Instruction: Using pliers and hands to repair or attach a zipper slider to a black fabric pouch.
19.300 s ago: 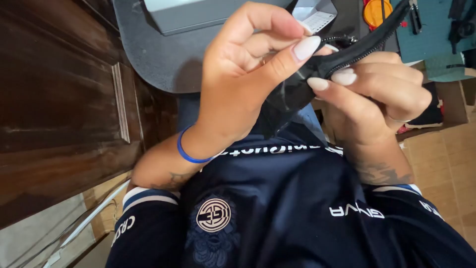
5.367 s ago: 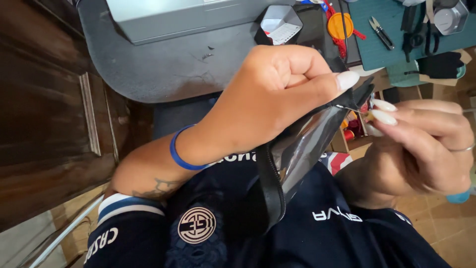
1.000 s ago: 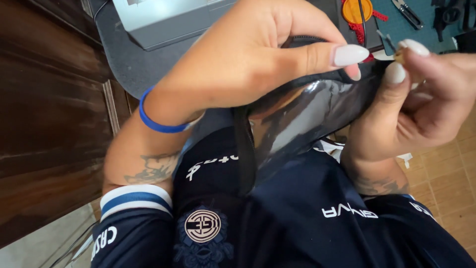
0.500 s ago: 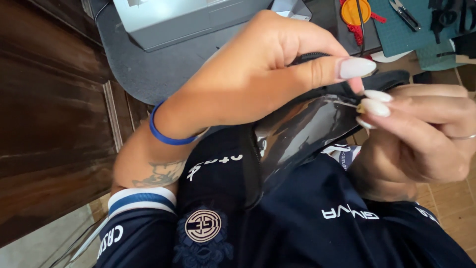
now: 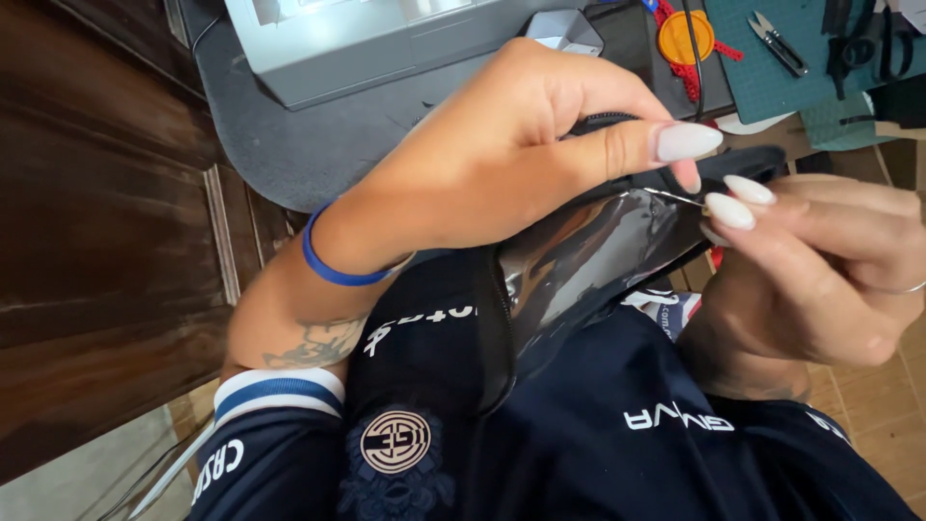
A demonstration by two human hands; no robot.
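head view: the left hand [image 5: 511, 159] is curling over the top edge of a pouch [image 5: 588, 260] made of clear shiny plastic with black trim, thumb lying along the black rim and fingers wrapping behind it, so it is gripping the pouch. the right hand [image 5: 820, 275] is coming in from the right side, thumb and forefinger pressing together on a thin pale needle or thread end [image 5: 680, 198] right at the pouch's upper edge; which of the two it is cannot be told. the pouch is hanging in the air between both hands, close to the chest, above a dark blue shirt [image 5: 598, 434] with a round crest. a black strip of trim [image 5: 492, 328] is running down the pouch's left side. a blue band [image 5: 333, 270] is circling the left wrist, and a thin ring [image 5: 907, 287] is sitting on a finger of the right hand. behind the hands, a grey surface [image 5: 299, 135] is carrying a pale grey box-shaped machine [image 5: 386, 39]. farther right, a green cutting mat [image 5: 772, 68] is holding small snips [image 5: 776, 39], and an orange round disc [image 5: 687, 37] with red cord is lying just beside the mat. dark wooden panelling [image 5: 96, 241] is filling the left side.
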